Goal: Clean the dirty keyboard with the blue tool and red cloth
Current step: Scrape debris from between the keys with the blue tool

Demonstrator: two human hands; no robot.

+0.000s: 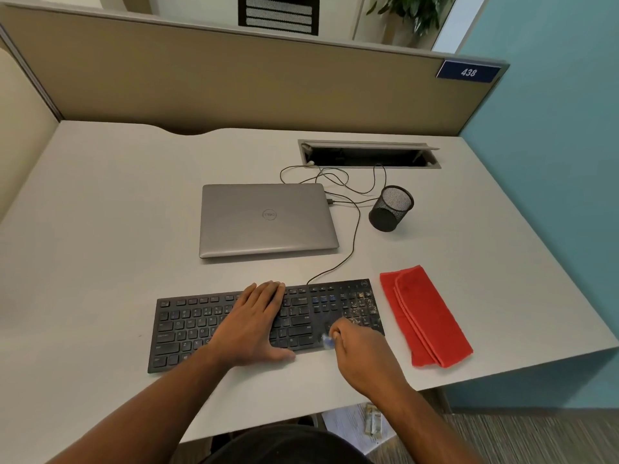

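Black flat wired keyboard [214, 324] lies near the front edge of the pale grey desk [100, 229], slightly skewed. Tan crumbs and dust speckle the number pad [363, 306] at its right end.

Left hand [258, 324] rests palm down across the middle keys, fingers straight and together, thumb spread toward the keyboard's front edge. Grip slack; it holds nothing, only presses flat.

Right hand [360, 346] sits at the keyboard's front right corner, fingers curled tight. A small blue tool [327, 339] pokes out from the thumb side of the fist, blurred; its shape cannot be made out. Grip clamped on that tool, whose tip lies just at the keys below the number pad.

Red folded cloth [425, 316] lies flat on the desk just right of the keyboard, untouched, its long side angled toward the front right corner.

Behind the keyboard: closed silver laptop [268, 219], lid logo visible. Thin black cable [355, 229] runs from the keyboard's back edge past the laptop's right side to a recessed cable hatch [368, 154]. Black mesh pen cup [390, 209] stands right of the laptop. Beige partition [234, 78] at the back carries a blue plate reading 438 [468, 72].
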